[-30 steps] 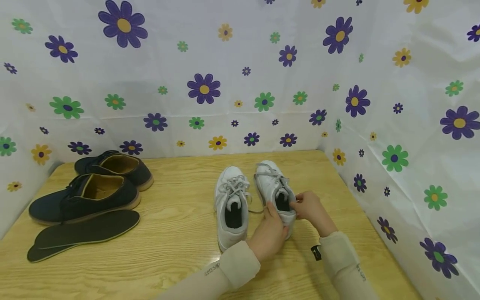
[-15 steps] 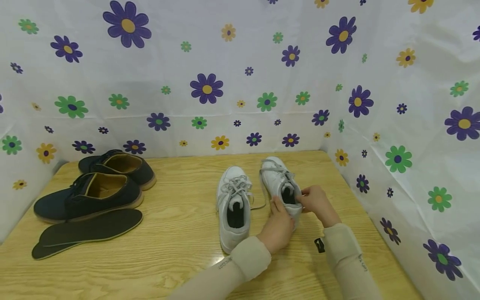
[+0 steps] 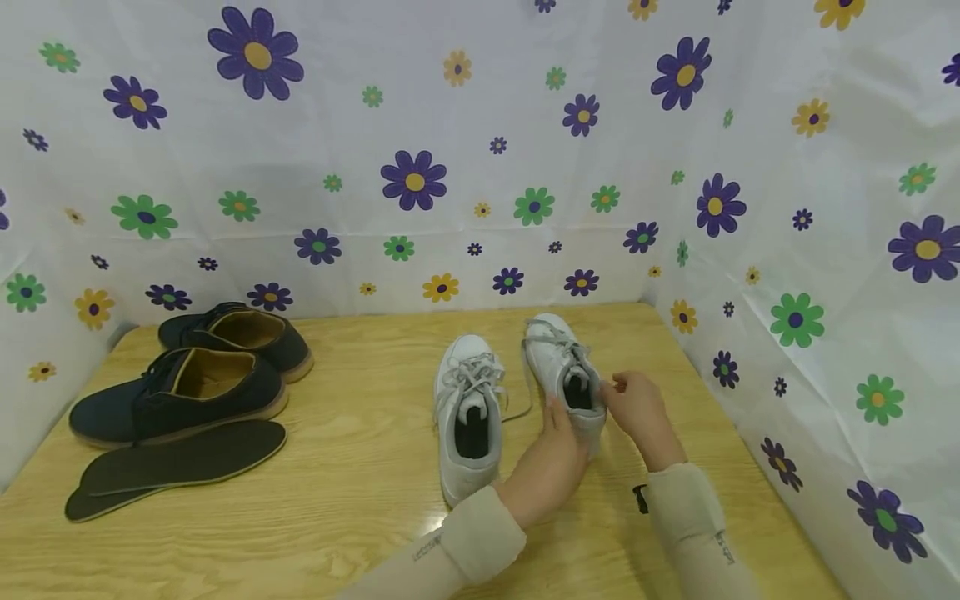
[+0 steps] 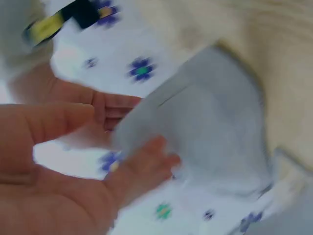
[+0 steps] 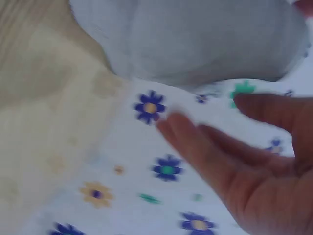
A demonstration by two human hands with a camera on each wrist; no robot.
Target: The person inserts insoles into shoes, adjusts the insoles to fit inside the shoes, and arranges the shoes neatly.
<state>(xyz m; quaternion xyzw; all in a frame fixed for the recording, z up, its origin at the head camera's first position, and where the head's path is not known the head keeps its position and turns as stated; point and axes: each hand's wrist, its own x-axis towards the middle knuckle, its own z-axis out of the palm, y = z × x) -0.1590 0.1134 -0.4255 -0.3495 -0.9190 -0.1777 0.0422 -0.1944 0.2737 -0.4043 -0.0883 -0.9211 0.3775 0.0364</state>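
Two white lace-up sneakers stand side by side on the table, toes pointing away. At the left sneaker [image 3: 467,417] neither hand is at work. My left hand [image 3: 551,462] is at the left of the right sneaker's [image 3: 553,354] heel. In the left wrist view its fingertips lie against the sneaker's side, thumb apart. To the right of the heel is my right hand [image 3: 637,412]; in the right wrist view its fingers are spread loosely beside the shoe, with nothing between them. Grey laces lie loose over both sneakers.
On the left stand two dark navy shoes [image 3: 105,411] with tan linings. Beside them, two dark insoles [image 3: 187,454] overlap on the wooden table [image 3: 360,533]. A flowered white sheet [image 3: 465,108] hangs behind and along the sides.
The right sneaker has shifted slightly away and to the right. My right fingers, earlier on its collar, have loosened from it. My left hand has relaxed beside the heel.
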